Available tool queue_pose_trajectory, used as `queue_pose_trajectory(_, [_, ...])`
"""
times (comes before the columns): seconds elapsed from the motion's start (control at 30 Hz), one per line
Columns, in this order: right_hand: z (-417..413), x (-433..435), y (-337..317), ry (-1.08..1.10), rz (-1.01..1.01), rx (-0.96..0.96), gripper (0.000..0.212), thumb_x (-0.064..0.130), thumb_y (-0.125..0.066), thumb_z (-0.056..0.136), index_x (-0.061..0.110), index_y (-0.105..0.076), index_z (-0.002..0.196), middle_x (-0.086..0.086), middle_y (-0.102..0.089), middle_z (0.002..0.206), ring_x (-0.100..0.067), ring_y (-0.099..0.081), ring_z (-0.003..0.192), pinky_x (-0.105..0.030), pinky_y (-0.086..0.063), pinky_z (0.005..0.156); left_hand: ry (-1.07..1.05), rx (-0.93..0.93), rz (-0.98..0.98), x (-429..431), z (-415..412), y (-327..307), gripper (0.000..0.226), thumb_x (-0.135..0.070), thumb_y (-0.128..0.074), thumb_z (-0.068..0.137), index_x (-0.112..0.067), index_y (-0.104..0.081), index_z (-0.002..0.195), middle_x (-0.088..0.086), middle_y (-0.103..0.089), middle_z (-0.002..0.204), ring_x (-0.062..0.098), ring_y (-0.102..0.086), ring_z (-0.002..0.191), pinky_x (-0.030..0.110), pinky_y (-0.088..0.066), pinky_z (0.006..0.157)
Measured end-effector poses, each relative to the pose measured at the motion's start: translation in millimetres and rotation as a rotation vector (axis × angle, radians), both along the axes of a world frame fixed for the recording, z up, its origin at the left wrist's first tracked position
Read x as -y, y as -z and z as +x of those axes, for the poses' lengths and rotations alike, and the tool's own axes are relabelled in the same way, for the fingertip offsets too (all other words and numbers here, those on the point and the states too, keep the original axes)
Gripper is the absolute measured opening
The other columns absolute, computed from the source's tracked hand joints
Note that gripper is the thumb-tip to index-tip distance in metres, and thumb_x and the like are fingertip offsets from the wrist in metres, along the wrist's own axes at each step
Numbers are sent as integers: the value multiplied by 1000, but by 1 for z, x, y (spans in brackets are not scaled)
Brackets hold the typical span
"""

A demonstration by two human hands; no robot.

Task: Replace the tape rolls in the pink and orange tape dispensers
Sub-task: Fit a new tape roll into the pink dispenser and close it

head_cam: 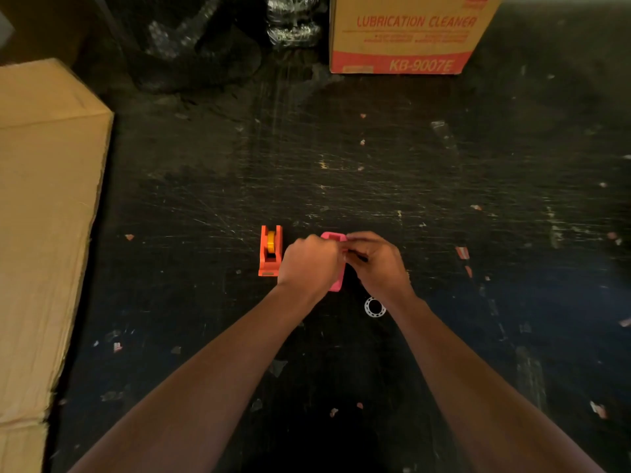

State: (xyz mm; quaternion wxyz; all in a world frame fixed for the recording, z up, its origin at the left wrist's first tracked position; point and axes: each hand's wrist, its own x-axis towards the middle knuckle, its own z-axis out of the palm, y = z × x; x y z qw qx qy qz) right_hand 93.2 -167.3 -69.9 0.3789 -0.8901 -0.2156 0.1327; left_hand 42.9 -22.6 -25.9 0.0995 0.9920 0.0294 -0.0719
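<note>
The pink tape dispenser (336, 264) is found just right of the middle of the scratched black work surface (392, 172), its long axis running from 12 to 6 o'clock; which end carries the cutter cannot be told, since most of the body is covered by both hands. The left hand (309, 259) is curled closed over the dispenser's left side, and the right hand (375, 259) is laid against its right side with fingers drawn together near the top edge; what exactly is pinched between them cannot be made out. At 9 o'clock of the pink one, just beside the left hand, the orange tape dispenser (270, 250) is stood parallel, its long axis also 12 to 6, with a yellow tape roll (271, 242) seated upright toward the far end. A white ring-shaped core (374, 307) is lain flat at 5 o'clock of the pink dispenser, close to the right wrist. A printed carton (406, 32) is seen at 12 o'clock and a plain cardboard box (47, 213) at 9 o'clock.
</note>
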Motion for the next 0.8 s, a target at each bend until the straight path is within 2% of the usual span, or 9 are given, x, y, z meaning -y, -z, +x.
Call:
queue_pose_trajectory(0.1, [0, 0, 0, 4, 27, 2, 28, 2, -72, 92, 13, -78, 117, 0, -69, 125, -2, -58, 111, -1, -36, 95, 107, 18, 42, -3, -3, 0, 14, -19, -58, 102, -15, -65, 113, 5, -72, 100, 23, -73, 90, 37, -57, 78])
queue_pose_trajectory(0.23, [1, 1, 2, -4, 31, -4, 30, 0, -72, 91, 15, -78, 116, 1, -68, 124, -3, -60, 111, -1, -39, 94, 111, 40, -9, -7, -7, 7, 24, -17, -60, 100, -13, -58, 124, 7, -71, 110, 24, -72, 98, 39, -59, 85])
queue_pose_trajectory(0.33, [1, 2, 2, -13, 51, -37, 29, 2, -73, 91, 16, -78, 115, 3, -67, 122, -6, -63, 111, -6, -44, 94, -54, 77, -228, -12, -12, 13, 22, -17, -63, 99, -14, -62, 121, 4, -73, 102, 19, -72, 90, 39, -61, 79])
queue_pose_trajectory(0.43, [1, 1, 0, -26, 69, -71, 34, 3, -74, 90, 15, -74, 122, 2, -66, 122, -12, -64, 114, -26, -52, 102, -180, 85, -378, -14, -17, 17, 20, -15, -67, 96, -18, -68, 116, 0, -75, 101, 13, -72, 92, 35, -61, 82])
queue_pose_trajectory(0.57, [2, 1, -2, -43, 44, -86, 36, 4, -74, 91, 16, -73, 125, 7, -60, 123, -8, -60, 114, -28, -51, 105, -245, 120, -458, -14, -23, 20, 23, -16, -70, 95, -19, -69, 118, -4, -77, 102, 8, -71, 92, 31, -60, 83])
queue_pose_trajectory(0.7, [2, 2, -1, -48, 64, -79, 33, 5, -75, 90, 18, -75, 121, 9, -60, 120, -10, -62, 114, -32, -53, 104, -269, 148, -530, -14, -22, 16, 17, -23, -68, 97, -21, -73, 113, -7, -78, 98, 3, -69, 78, 25, -57, 70])
queue_pose_trajectory(0.8, [3, 2, 1, -30, 88, -99, 30, 4, -73, 91, 18, -77, 117, 11, -61, 118, -11, -64, 114, -36, -55, 104, -260, 148, -511, -17, -18, 17, 19, -23, -69, 96, -22, -73, 114, -6, -77, 101, 6, -70, 87, 30, -59, 77])
